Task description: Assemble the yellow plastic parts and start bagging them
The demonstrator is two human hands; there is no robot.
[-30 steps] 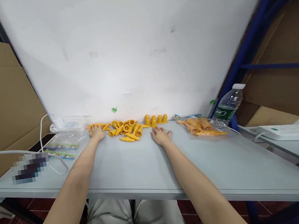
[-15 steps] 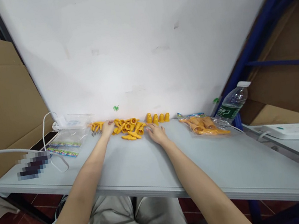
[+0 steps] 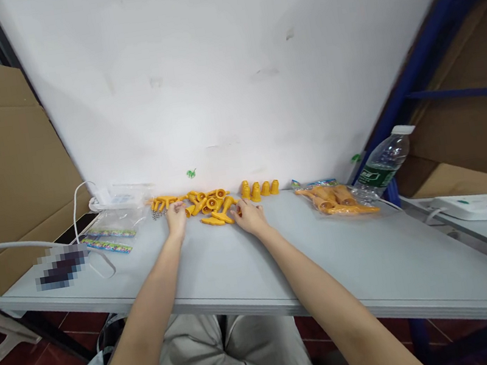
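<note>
A loose pile of yellow plastic parts [image 3: 203, 203], some with a crossbar and a hollow cone-shaped end, lies toward the back of the table. At its left edge is my left hand [image 3: 177, 220], fingers loosely apart beside the nearest parts, with no held piece visible. My right hand [image 3: 251, 218] is at the pile's right side, fingers curled round the hollow end of a yellow plastic part [image 3: 239, 211], mostly covered by them. Several yellow cups [image 3: 255, 191] stand in a row behind my right hand. More yellow parts with prongs [image 3: 162, 203] and small metal screws [image 3: 157, 214] lie left of my left hand.
A clear bag of yellow parts [image 3: 338, 199] and a water bottle [image 3: 385, 160] are on the right. Flat plastic packets [image 3: 109, 244], a white cable [image 3: 73, 203] and a blurred dark object [image 3: 60, 268] lie left. A white wall [image 3: 228, 86] rises behind the table [image 3: 220, 266].
My left hand has drawn back slightly toward me from the pile. The fingers of my right hand have moved left and closed round a yellow part. The view has shifted a little.
</note>
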